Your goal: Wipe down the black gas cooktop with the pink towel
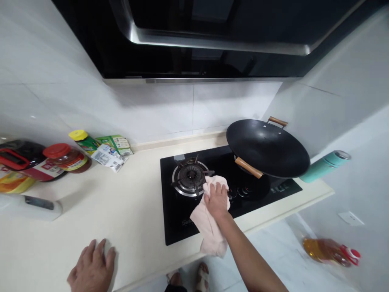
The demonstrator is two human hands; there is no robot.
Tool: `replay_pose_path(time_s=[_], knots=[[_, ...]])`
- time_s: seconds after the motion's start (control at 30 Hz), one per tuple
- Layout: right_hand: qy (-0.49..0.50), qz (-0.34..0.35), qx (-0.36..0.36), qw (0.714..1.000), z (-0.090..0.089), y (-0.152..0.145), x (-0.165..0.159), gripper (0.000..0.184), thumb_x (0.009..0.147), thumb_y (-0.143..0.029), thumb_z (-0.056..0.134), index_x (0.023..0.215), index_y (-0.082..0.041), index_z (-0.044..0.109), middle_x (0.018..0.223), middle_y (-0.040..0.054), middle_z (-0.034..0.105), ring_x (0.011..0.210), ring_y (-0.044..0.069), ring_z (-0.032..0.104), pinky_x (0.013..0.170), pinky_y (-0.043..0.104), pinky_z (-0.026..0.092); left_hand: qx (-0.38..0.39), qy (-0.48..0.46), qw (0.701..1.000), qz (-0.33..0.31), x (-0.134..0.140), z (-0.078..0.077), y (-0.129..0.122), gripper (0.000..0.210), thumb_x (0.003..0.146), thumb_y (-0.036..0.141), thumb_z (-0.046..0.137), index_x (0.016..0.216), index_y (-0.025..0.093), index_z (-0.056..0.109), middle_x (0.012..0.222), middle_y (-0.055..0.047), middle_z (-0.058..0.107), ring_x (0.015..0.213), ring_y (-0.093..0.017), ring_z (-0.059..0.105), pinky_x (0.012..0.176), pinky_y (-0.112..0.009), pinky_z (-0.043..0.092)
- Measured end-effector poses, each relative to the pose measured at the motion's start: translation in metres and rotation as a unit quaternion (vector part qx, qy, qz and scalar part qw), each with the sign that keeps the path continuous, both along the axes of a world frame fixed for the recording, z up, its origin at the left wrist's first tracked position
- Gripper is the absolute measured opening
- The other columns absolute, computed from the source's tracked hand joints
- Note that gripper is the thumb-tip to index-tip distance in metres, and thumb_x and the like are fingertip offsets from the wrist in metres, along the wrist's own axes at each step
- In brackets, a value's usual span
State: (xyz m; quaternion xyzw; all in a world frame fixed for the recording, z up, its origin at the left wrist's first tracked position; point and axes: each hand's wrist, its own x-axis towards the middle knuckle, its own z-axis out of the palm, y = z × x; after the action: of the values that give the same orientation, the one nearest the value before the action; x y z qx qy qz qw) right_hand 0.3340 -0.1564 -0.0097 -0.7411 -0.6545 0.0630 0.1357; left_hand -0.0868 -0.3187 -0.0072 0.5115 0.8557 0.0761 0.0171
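My right hand (217,199) presses a pale pink cloth (209,227) onto the black glass gas stove (179,215), just right of the left burner (191,174). Its fingers curl over the bunched end of the cloth, while the other end hangs past the counter's front edge. Lying on the cream countertop (136,207) at the lower left, my left hand (92,267) has its fingers stretched out and holds nothing. A black wok (269,148) with wooden handles sits over the stove's right side and hides the burner there.
A range hood (200,61) overhangs the stove. Left on the counter stand a red-lidded jar (68,158), a yellow-capped bottle (82,140), packets (109,156) and a white container (30,207). A teal flask (325,166) is beside the wok; an oil bottle (328,249) is below.
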Motion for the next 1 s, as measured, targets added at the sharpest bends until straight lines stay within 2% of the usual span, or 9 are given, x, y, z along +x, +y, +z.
replay_pose_path(time_s=[0.17,0.3,0.4,0.57,0.67,0.77,0.83,0.9,1.0], knots=[[0.004,0.109,0.085,0.99,-0.019,-0.067,0.036,0.041,0.095,-0.033,0.052,0.133,-0.022,0.064,0.149,0.0118,0.056,0.148,0.036,0.037,0.12,0.052,0.034,0.002,-0.003,1.0,-0.002,-0.002,-0.002,0.001,0.07,0.1,0.058,0.018,0.142,0.017,0.055,0.159,-0.018,0.045,0.15,-0.035,0.037,0.119,-0.06,0.034],[-0.003,0.14,0.133,0.981,-0.028,-0.094,0.093,0.038,0.09,-0.025,0.052,0.126,-0.02,0.065,0.143,0.0117,0.059,0.143,0.031,0.043,0.119,0.049,0.037,-0.002,0.0,1.0,-0.001,-0.001,0.002,0.001,0.071,0.1,0.059,0.016,0.141,0.017,0.056,0.158,-0.019,0.047,0.15,-0.036,0.039,0.118,-0.06,0.035],[-0.032,0.055,0.119,0.991,-0.027,-0.098,0.125,0.037,0.091,-0.027,0.049,0.125,-0.021,0.064,0.142,0.0128,0.059,0.138,0.032,0.047,0.112,0.053,0.042,-0.005,-0.003,1.0,-0.002,0.001,0.004,0.002,0.069,0.099,0.057,0.018,0.14,0.016,0.056,0.158,-0.019,0.047,0.15,-0.036,0.038,0.118,-0.061,0.035],[-0.04,-0.087,0.015,0.995,-0.017,-0.088,0.17,0.045,0.096,-0.038,0.043,0.132,-0.019,0.06,0.14,0.0163,0.058,0.122,0.034,0.056,0.094,0.048,0.05,0.001,-0.007,1.0,-0.001,0.002,0.003,0.002,0.07,0.099,0.057,0.018,0.14,0.015,0.056,0.159,-0.02,0.046,0.151,-0.036,0.037,0.118,-0.062,0.034],[0.03,-0.186,-0.05,0.981,-0.002,-0.078,0.222,0.052,0.096,-0.049,0.041,0.131,-0.016,0.06,0.123,0.0182,0.063,0.108,0.032,0.063,0.088,0.043,0.051,0.001,-0.011,1.0,0.001,0.001,0.002,0.002,0.07,0.099,0.056,0.019,0.141,0.016,0.056,0.16,-0.02,0.045,0.151,-0.035,0.036,0.118,-0.063,0.034],[0.057,-0.235,-0.06,0.968,0.023,-0.063,0.281,0.062,0.097,-0.058,0.035,0.126,-0.011,0.063,0.11,0.0208,0.067,0.102,0.033,0.066,0.085,0.044,0.051,-0.002,-0.005,1.0,-0.001,0.0,0.002,0.002,0.069,0.098,0.057,0.019,0.14,0.016,0.057,0.159,-0.02,0.046,0.151,-0.035,0.037,0.118,-0.062,0.035],[0.062,-0.26,-0.046,0.963,0.037,-0.051,0.309,0.07,0.098,-0.062,0.03,0.134,-0.01,0.059,0.116,0.0237,0.066,0.112,0.036,0.065,0.088,0.045,0.051,-0.003,0.0,1.0,0.0,0.0,0.002,0.002,0.069,0.098,0.057,0.02,0.139,0.017,0.057,0.158,-0.019,0.047,0.15,-0.035,0.038,0.118,-0.061,0.034],[0.064,-0.294,-0.033,0.953,0.043,-0.038,0.322,0.076,0.097,-0.065,0.028,0.147,-0.012,0.049,0.135,0.0268,0.058,0.126,0.039,0.058,0.096,0.051,0.049,-0.002,-0.002,1.0,0.002,0.0,0.002,0.003,0.069,0.097,0.058,0.019,0.14,0.017,0.056,0.158,-0.019,0.047,0.151,-0.036,0.038,0.119,-0.061,0.034],[0.046,-0.298,-0.043,0.953,0.032,-0.026,0.313,0.079,0.094,-0.068,0.035,0.158,-0.024,0.036,0.162,0.0219,0.035,0.142,0.043,0.043,0.107,0.061,0.041,-0.008,-0.012,1.0,0.007,0.0,0.003,0.004,0.07,0.097,0.059,0.019,0.141,0.017,0.055,0.159,-0.019,0.046,0.152,-0.036,0.036,0.12,-0.061,0.033]])
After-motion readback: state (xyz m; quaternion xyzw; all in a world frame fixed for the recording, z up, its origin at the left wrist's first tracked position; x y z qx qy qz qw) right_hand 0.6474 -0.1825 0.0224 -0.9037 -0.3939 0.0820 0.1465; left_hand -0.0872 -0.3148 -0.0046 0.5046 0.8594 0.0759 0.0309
